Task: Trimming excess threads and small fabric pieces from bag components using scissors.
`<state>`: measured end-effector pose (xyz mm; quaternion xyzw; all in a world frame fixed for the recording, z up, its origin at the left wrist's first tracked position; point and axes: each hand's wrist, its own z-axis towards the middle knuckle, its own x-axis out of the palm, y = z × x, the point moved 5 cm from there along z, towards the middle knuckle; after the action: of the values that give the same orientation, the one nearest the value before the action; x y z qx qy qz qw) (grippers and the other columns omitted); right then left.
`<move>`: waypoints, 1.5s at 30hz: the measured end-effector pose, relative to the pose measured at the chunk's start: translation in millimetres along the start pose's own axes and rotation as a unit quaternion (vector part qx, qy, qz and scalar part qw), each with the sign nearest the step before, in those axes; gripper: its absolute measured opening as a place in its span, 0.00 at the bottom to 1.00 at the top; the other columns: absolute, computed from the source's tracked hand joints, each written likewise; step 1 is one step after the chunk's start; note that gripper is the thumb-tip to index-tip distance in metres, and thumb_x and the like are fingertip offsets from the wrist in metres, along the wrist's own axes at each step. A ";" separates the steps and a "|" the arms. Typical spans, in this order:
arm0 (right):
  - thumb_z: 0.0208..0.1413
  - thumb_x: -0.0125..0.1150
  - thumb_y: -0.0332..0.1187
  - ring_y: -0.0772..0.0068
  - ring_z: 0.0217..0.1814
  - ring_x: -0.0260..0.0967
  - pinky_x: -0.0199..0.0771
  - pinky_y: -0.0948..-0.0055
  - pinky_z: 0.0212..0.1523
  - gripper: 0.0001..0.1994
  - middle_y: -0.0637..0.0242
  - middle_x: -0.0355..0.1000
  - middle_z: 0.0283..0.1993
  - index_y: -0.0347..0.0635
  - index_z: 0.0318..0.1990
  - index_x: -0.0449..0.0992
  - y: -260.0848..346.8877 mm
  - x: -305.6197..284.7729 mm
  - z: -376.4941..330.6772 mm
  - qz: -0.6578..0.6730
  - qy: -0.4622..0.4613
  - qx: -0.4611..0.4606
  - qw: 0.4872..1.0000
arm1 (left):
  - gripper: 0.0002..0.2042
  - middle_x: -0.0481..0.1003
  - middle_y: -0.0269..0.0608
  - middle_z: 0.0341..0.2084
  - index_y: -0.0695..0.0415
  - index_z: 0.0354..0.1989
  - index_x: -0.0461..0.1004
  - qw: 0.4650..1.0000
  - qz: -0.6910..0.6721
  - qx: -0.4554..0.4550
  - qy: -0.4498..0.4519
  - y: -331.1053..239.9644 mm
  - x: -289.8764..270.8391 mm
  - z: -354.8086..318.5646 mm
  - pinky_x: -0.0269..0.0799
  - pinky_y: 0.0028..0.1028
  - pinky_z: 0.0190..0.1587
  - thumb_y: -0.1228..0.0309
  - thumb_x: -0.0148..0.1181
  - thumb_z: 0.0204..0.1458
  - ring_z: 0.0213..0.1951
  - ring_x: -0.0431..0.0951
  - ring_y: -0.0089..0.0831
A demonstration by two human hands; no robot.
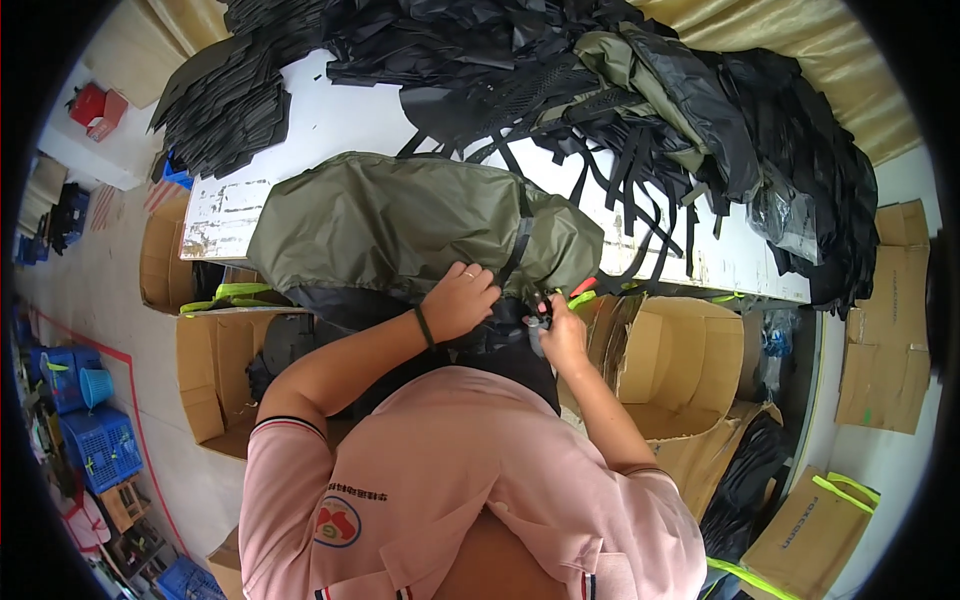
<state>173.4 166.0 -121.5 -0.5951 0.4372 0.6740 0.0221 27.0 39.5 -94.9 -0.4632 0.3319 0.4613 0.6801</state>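
An olive-green and black bag (380,215) lies across the front edge of the white table, its black side toward me. A black strap (517,250) runs over its right part. My left hand (462,300) is closed at the bag's near edge, fingers curled on the fabric. Just to the right, my right hand (563,335) is closed around a small dark tool (541,308), possibly snips; the fingers partly cover it. A red and yellow-green piece (582,290) shows beside that hand, and I cannot make out what it belongs to.
Dark cut pieces (225,110) are stacked at the table's far left. Black fabric and straps (640,170) heap along the back and right of the white table (330,115). Open cardboard boxes (690,360) stand below the front edge. Blue crates (100,445) sit at left.
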 end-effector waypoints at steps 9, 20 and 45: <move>0.33 0.72 0.27 0.48 0.33 0.72 0.72 0.56 0.36 0.23 0.54 0.73 0.28 0.43 0.39 0.67 -22.6 37.4 21.3 -0.104 -0.019 -0.020 0.994 | 0.07 0.67 0.36 0.29 0.54 0.30 0.73 0.986 0.157 -0.031 0.054 18.4 26.7 -5.4 0.61 0.31 0.42 0.68 0.50 0.47 0.38 0.68 0.33; 0.34 0.66 0.20 0.50 0.33 0.73 0.72 0.60 0.38 0.20 0.56 0.74 0.30 0.41 0.39 0.68 -2.2 12.1 3.1 0.019 -0.018 -0.067 0.997 | 0.13 0.68 0.35 0.30 0.53 0.39 0.74 0.993 0.059 -0.098 0.011 16.4 7.7 -10.2 0.60 0.33 0.41 0.66 0.60 0.44 0.38 0.68 0.34; 0.47 0.68 0.21 0.79 0.36 0.68 0.70 0.77 0.39 0.14 0.66 0.72 0.35 0.40 0.34 0.66 59.7 -42.0 -12.8 0.361 -0.043 -0.135 0.922 | 0.06 0.74 0.32 0.33 0.52 0.32 0.75 0.986 -0.158 -0.048 -0.037 -9.2 -21.4 12.7 0.59 0.32 0.43 0.73 0.61 0.43 0.37 0.71 0.34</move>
<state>162.8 141.8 -52.2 -0.3640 0.5259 0.7140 -0.2847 28.3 43.3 -68.6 -0.5244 0.2068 0.3805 0.7331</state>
